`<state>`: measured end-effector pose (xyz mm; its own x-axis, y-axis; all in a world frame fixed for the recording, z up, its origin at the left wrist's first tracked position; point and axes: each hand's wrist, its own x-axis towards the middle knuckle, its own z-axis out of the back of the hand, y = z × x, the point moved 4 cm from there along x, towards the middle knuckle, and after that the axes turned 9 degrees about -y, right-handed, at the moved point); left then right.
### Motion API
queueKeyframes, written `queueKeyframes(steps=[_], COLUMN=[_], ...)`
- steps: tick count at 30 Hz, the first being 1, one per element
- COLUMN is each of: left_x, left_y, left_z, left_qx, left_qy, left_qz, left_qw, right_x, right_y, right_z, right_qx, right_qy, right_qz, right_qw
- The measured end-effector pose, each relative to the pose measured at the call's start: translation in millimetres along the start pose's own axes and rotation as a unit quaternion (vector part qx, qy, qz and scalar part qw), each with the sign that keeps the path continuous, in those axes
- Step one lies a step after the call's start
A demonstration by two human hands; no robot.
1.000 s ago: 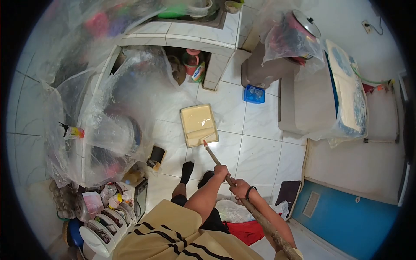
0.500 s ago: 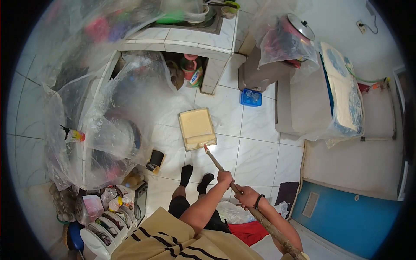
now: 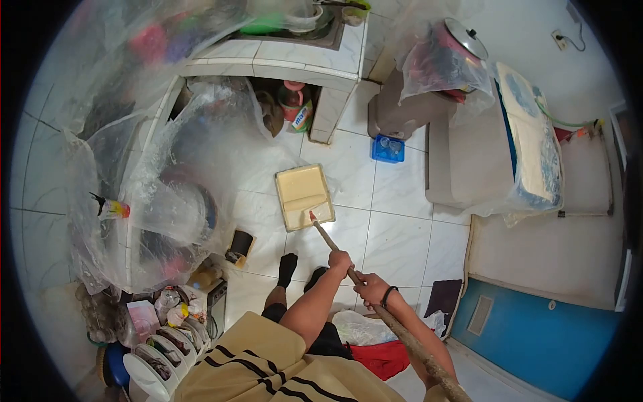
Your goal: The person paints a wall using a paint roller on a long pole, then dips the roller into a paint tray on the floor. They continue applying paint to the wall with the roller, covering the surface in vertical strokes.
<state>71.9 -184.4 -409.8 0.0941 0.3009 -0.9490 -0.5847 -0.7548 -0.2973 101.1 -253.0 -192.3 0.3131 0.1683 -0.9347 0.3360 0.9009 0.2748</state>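
Observation:
A long wooden pole (image 3: 328,241) runs from low right up to a paint roller (image 3: 305,203). My left hand (image 3: 340,261) is wrapped round the pole, nearer the roller. Behind it, my right hand (image 3: 369,289), with a dark band at the wrist, also grips the pole. The roller lies in a paint tray (image 3: 278,194) on the floor, in pale cream paint. Paint covers the roller, so its sleeve is hard to tell from the tray's contents.
Left of my feet lies a black cylinder (image 3: 242,244) on a small board. A blue basket (image 3: 388,149) stands beyond the tray. Plastic sheeting (image 3: 194,147) drapes the counter at left. Behind my hands are a red cloth (image 3: 379,358) and crumpled plastic (image 3: 362,328).
The roller has moved up the tray, away from me. Both hands and the pole have shifted forward and slightly left. My right foot is now more hidden by my arm.

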Motion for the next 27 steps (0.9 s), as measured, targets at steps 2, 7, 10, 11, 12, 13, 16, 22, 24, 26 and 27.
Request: queueKeyframes(steps=[2,7,10,11,12,13,16,22,24,26,27], left_x=[-21.2,-62.1,-63.5,-60.6,-58.9,-56.5,-33.9,2.1,1.8,-20.4,-34.3], left_y=[-3.3,-0.3,10.1,13.0,15.6,17.0,21.3,1.3,-7.2,-22.1,-26.8], left_z=[0.8,3.9,3.9,4.0,5.8,6.6,4.4,-6.6,-8.6,-7.5,-6.2], left_qx=[-0.003,0.005,0.008,0.015,0.024,0.030,0.046,0.042,-0.009,0.006,0.021], left_qy=[-0.013,-0.021,-0.027,-0.035,-0.044,-0.039,-0.012,0.000,0.001,-0.013,-0.016], left_qz=[-0.014,-0.030,-0.002,0.016,0.035,0.044,0.055,0.011,0.006,-0.006,-0.019], left_qw=[1.000,0.999,1.000,0.999,0.998,0.998,0.997,0.999,1.000,1.000,0.999], right_x=[-18.7,-45.6,-44.4,-38.6,-32.7,-26.3,-4.5,18.2,15.0,-0.8,-10.3], right_y=[2.2,-9.5,-15.6,-17.0,-19.4,-21.9,-26.2,-12.7,-7.8,2.3,6.7], right_z=[3.1,6.2,4.9,3.1,0.1,-2.8,-8.3,-1.9,3.2,10.0,12.1], right_qx=[0.006,-0.011,-0.001,-0.001,0.001,0.000,-0.004,0.017,0.035,0.032,0.030], right_qy=[0.010,0.013,0.015,0.021,0.029,0.031,0.030,-0.005,0.004,0.002,0.001], right_qz=[0.009,0.042,0.024,0.011,-0.002,-0.009,-0.024,0.013,0.005,0.022,0.020], right_qw=[1.000,0.999,1.000,1.000,1.000,0.999,0.999,1.000,0.999,0.999,0.999])
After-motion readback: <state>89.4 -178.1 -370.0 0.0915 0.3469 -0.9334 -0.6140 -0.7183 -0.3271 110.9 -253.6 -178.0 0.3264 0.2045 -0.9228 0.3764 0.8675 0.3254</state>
